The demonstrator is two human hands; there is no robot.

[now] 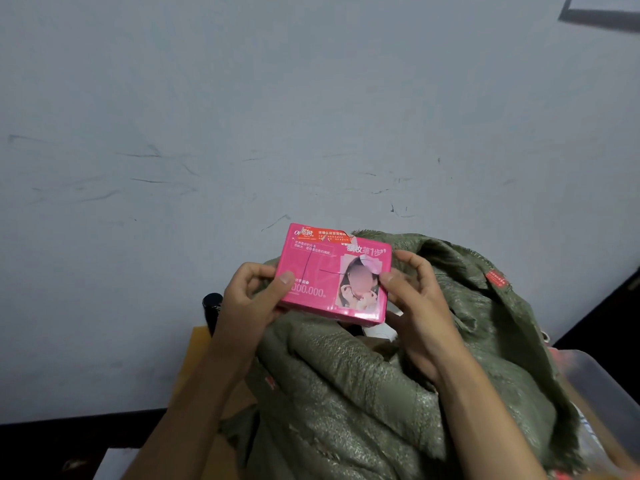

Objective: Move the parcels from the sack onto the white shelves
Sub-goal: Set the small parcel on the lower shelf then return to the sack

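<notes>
Both hands, left hand (pixel 254 299) and right hand (pixel 417 299), pinch a pink box (pixel 334 275) between them, above the green sack (pixel 363 393).

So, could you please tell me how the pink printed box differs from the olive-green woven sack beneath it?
The pink printed box is rigid, flat-sided and glossy; the olive-green woven sack is soft, crumpled and dull. The box is held up between the left hand and right hand; the sack lies slumped, far bigger. Both carry red labels.
</notes>
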